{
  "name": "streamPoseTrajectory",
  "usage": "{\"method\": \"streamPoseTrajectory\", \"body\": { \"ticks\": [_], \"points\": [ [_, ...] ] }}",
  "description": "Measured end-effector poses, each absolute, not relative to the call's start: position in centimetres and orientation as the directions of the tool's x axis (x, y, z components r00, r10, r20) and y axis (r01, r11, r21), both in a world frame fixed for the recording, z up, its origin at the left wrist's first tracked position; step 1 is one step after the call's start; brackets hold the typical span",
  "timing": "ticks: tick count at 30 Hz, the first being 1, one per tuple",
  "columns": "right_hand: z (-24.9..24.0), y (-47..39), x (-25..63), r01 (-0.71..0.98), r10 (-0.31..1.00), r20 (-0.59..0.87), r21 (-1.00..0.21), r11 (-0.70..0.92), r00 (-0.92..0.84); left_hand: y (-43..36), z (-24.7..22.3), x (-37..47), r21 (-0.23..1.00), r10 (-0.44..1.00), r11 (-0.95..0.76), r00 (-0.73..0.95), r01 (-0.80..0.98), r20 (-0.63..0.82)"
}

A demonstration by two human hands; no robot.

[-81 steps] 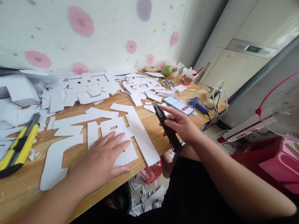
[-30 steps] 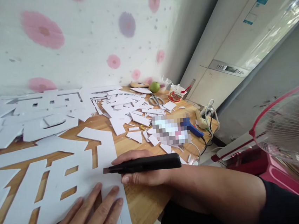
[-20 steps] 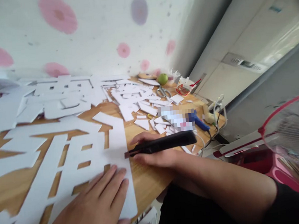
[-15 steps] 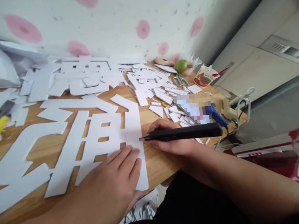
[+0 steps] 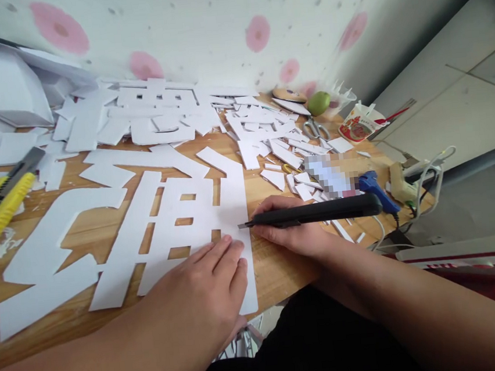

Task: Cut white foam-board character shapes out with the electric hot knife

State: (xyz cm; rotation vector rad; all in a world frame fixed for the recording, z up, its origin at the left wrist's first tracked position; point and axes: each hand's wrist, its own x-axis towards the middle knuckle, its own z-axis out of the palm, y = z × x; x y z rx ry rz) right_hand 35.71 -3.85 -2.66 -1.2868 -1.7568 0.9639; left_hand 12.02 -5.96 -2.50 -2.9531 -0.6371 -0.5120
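A white foam board (image 5: 227,205), cut into a character-like shape with several rectangular openings, lies flat on the wooden table (image 5: 278,276). My left hand (image 5: 215,276) presses on its lower right part, palm down with the fingers stretched out. In my right hand (image 5: 286,228) is a black utility knife (image 5: 320,210), its handle pointing right. The knife's short blade reaches over the board's right edge, just above my left fingertips. Whether the blade has gone into the board I cannot tell.
A yellow utility knife (image 5: 4,203) lies at the left. Cut white pieces (image 5: 157,112) are heaped along the wall. On the right are scissors (image 5: 315,129), a green fruit (image 5: 318,103), a paper cup (image 5: 359,122), a blue glue gun (image 5: 377,190) and cables (image 5: 433,176).
The view has shifted, so the table things appear farther right. The black knife's tip sits slightly farther over the board's edge. My left hand still presses on the board.
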Motion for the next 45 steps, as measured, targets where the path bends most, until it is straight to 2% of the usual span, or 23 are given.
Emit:
{"method": "streamPoseTrajectory", "body": {
  "ticks": [8,19,30,45],
  "points": [
    [-2.5,-4.1,35.4,0.435,0.971,0.140,-0.875,0.212,-0.192,-5.9,-2.1,12.2,-0.014,0.384,-0.911,0.862,0.411,0.330],
    [-1.9,-4.8,34.8,0.576,0.978,0.084,-0.798,0.180,-0.189,-5.9,-2.1,12.4,-0.060,0.374,-0.908,0.866,0.415,0.333],
    [-1.6,-4.9,35.0,0.641,0.967,0.104,-0.732,0.232,-0.231,-6.0,-2.4,12.5,-0.036,0.380,-0.908,0.858,0.417,0.344],
    [-1.2,-4.4,35.5,0.623,0.964,0.073,-0.750,0.222,-0.255,-5.8,-2.3,12.5,0.037,0.403,-0.907,0.839,0.419,0.366]
  ]
}}
